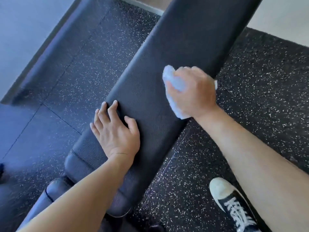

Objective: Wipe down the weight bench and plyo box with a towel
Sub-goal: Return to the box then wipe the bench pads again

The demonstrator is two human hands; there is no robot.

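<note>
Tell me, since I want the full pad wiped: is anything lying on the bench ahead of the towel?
Nothing visible does. The right hand grips the towel on the bench pad, which runs bare ahead. Behind it, the left hand rests flat on the pad's near end.

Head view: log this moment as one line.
stage: wiping bench | right hand: grips towel on weight bench pad | left hand: flat on pad edge | plyo box: not in view

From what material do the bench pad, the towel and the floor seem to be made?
Bench pad: probably black vinyl or faux leather over padding, judging by its pebbled grain and soft sheen.
Towel: soft pale cloth or paper, bunched in the right hand; blur leaves it open.
Floor: likely rubber tiles, matte black with white flecks and seams.
</note>
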